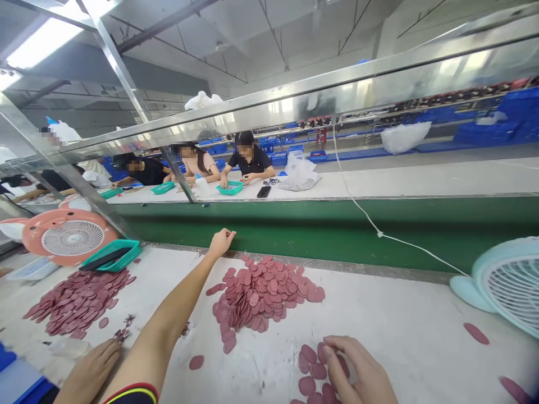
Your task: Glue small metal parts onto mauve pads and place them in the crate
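Note:
My left hand (pixel 221 242) is stretched forward over the green conveyor belt, its fingers pinched together. Whatever sits in that pinch is too small to name. Just this side of it lies a heap of flat dark-red oval pieces (pixel 269 286) on the white table. At the lower right, my right hand (pixel 360 373) hovers low over a loose cluster of the same oval pieces (pixel 307 386), thumb and forefinger apart. Its fingertips touch or nearly touch one oval; I cannot tell which. A single oval (pixel 196 362) lies left of the heap.
A co-worker's hand (pixel 90 370) rests at lower left near another red heap (pixel 80 303). Behind are a teal tray (pixel 130 255) and a pink fan (pixel 71 233). A pale blue fan (pixel 514 280) stands right. Across the green belt (pixel 295 230), several people sit working.

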A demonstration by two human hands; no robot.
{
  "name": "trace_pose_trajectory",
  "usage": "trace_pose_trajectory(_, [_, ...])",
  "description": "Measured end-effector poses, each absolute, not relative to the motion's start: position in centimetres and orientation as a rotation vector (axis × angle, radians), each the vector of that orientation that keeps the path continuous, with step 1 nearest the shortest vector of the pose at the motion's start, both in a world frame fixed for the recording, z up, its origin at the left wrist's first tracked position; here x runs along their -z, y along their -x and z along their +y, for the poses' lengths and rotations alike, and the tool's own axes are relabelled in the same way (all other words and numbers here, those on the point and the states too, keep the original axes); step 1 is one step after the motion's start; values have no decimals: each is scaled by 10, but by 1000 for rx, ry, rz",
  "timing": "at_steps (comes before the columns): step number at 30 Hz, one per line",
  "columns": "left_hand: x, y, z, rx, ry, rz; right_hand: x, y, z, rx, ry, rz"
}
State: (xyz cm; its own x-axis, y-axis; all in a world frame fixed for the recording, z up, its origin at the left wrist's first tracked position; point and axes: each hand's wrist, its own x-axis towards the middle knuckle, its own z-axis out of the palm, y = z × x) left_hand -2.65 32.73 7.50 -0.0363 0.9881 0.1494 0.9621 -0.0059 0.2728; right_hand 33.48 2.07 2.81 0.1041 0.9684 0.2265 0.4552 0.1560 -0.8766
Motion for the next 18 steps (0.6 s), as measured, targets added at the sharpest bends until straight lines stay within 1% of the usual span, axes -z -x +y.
trace_pose_trajectory(4, [-88,-42,289,-520,-2329,1781,-45,-334,17,-721,1341,-1418])
trace_pose_trajectory(9, [-69,-165,189,-393,-2549,961,-57,-328,-25,-724,1395,-1349])
trace_pose_trajectory(11, [-56,-209,141,-295,-2597,664,-52,-324,-60,-822,1361,-1285])
trace_pose_trajectory(14, [-35,-260,81,-203,-2663,372,-34,-326,-114,-977,1278,-1141])
trace_pose_trajectory(18, [-18,-292,39,-181,-2740,187,-3,-352,-163,-895,1349,-964])
